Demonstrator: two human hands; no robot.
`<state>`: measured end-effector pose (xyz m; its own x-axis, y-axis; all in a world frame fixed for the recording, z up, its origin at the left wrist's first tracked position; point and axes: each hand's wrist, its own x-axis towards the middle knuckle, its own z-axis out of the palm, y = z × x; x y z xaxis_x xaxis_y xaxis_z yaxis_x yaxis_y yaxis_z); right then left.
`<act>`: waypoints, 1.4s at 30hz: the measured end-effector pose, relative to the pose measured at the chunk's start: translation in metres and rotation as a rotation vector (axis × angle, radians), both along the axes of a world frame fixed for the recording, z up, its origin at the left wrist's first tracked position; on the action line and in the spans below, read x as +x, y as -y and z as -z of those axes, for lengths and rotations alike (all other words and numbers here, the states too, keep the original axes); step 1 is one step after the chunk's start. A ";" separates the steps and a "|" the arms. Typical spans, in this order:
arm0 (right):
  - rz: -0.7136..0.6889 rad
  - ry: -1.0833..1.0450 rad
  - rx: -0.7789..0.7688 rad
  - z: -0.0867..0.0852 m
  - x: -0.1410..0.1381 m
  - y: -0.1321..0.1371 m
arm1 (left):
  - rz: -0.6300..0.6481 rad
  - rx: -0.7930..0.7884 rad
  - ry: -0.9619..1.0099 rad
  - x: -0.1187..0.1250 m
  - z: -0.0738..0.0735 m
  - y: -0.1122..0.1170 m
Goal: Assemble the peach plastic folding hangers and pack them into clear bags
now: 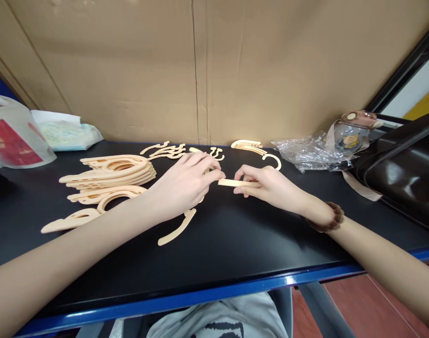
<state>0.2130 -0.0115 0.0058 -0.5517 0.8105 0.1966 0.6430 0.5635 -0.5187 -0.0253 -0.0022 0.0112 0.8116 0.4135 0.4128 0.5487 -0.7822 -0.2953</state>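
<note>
My right hand point(261, 183) is closed, thumb and fingers pinching a cream plastic hanger arm point(229, 182) whose free end points at my left hand. The fingertips of my left hand point(189, 180) are curled together close to that end. What they grip is mostly hidden, though a bit of cream plastic shows beneath the hand. A cream hook point(278, 162) appears just behind my right hand; whether it joins the held piece I cannot tell. Below my left hand, a loose curved hanger arm point(177, 228) lies on the black table point(228, 253).
Stacked cream hanger pieces point(112, 176) lie at left. Several small curved pieces point(168, 151) and a small pile of arms point(247, 146) sit farther back. Clear plastic wrap point(306, 150), a bottle point(351, 136) and a black bag point(404, 169) occupy the right. Cardboard point(253, 70) stands behind.
</note>
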 end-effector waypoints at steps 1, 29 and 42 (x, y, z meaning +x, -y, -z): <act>0.005 0.011 0.009 0.000 0.000 0.000 | 0.004 0.004 0.000 -0.001 0.001 -0.001; 0.056 0.049 0.150 0.003 0.006 0.000 | 0.045 -0.571 0.353 0.004 0.001 0.006; 0.035 0.123 0.227 0.001 0.005 -0.002 | 0.089 -0.608 0.393 0.007 0.001 0.005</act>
